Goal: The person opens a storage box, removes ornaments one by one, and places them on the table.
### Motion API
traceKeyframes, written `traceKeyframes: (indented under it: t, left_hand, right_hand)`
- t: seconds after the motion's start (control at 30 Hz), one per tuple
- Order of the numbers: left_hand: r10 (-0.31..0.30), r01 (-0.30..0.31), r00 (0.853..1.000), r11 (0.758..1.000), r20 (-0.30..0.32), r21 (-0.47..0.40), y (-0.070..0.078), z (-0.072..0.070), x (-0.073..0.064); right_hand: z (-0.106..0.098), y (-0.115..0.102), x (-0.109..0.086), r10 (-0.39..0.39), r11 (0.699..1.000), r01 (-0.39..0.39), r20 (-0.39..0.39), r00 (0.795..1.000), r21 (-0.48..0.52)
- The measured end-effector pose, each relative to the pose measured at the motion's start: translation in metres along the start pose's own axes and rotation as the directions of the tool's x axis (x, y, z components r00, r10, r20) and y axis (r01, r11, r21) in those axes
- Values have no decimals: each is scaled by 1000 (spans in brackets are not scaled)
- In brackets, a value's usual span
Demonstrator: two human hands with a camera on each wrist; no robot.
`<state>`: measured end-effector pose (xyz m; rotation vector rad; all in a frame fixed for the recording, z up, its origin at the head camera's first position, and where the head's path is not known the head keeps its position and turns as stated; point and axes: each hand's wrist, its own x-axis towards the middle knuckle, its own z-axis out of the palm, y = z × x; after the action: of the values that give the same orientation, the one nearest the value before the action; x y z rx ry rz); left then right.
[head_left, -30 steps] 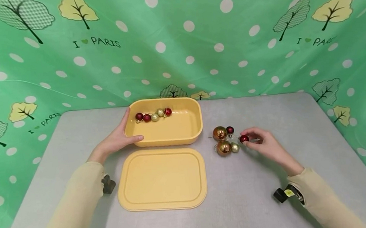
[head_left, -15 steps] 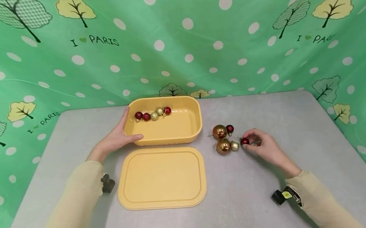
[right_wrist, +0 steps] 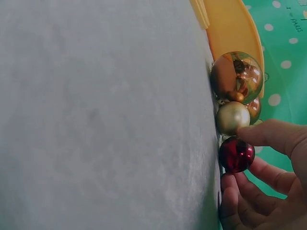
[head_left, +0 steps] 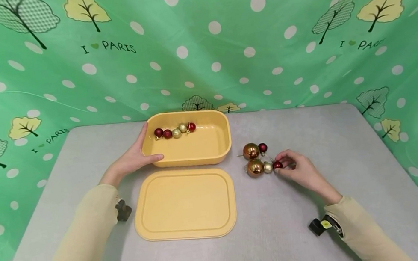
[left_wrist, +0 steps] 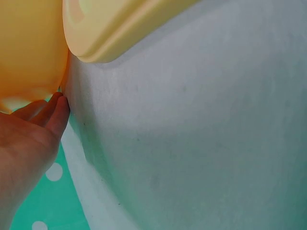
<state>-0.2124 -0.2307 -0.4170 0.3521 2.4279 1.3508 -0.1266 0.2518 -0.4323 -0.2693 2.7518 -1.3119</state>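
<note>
In the head view my left hand (head_left: 131, 161) holds the left end of a yellow plastic box (head_left: 212, 160). Its thumb lies over the front rim and its fingers lie along the outer left wall. Several small red and gold baubles sit in the box. My right hand (head_left: 299, 171) has thumb and fingers around a shiny dark red bauble (right_wrist: 237, 154) at table level. Right beside that one is a small matte gold bauble (right_wrist: 233, 118). Two large copper-gold baubles (head_left: 255, 168) and a small dark red bauble (head_left: 263, 148) complete the group.
A yellow lid (head_left: 184, 204) lies flat in front of the box on the grey table (head_left: 274, 230). Behind the table hangs a green dotted cloth (head_left: 219, 51). Both wrists carry black cameras.
My right hand has brought the red bauble slightly nearer to me, then left against the small gold bauble. The left hand and the box stay in place.
</note>
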Motion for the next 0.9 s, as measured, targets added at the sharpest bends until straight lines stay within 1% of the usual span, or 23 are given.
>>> traceKeyframes:
  t: [0.13, 0.33, 0.53, 0.73, 0.77, 0.83, 0.9]
  left_hand:
    - [-3, 3, 1000, 1000, -2, 5, 0, 0, 0]
    - [-5, 5, 1000, 1000, 2, -12, 1, 0, -1]
    - [-8, 8, 1000, 1000, 5, -12, -2, 0, 1]
    - [-18, 18, 1000, 1000, 8, -13, -1, -1, 0]
    - [-19, 19, 1000, 1000, 10, -18, 4, -1, -2]
    - [-19, 19, 1000, 1000, 11, -19, 8, -2, -4]
    - [-8, 9, 1000, 1000, 9, -17, 7, -1, -4]
  right_hand:
    - [-2, 0, 0, 1, 1000, -1, 12, 1000, 1]
    - [-9, 0, 0, 17, 1000, -18, 25, 1000, 6]
    - [-16, -8, 3, 23, 997, -26, 35, 999, 69]
    - [-13, -24, 16, 6, 993, -9, 26, 1000, 119]
    - [-12, -28, 19, 0, 992, -3, 20, 1000, 124]
    - [-10, -36, 27, -8, 990, 7, 13, 1000, 138]
    - [-7, -44, 33, -21, 988, 20, 8, 1000, 150]
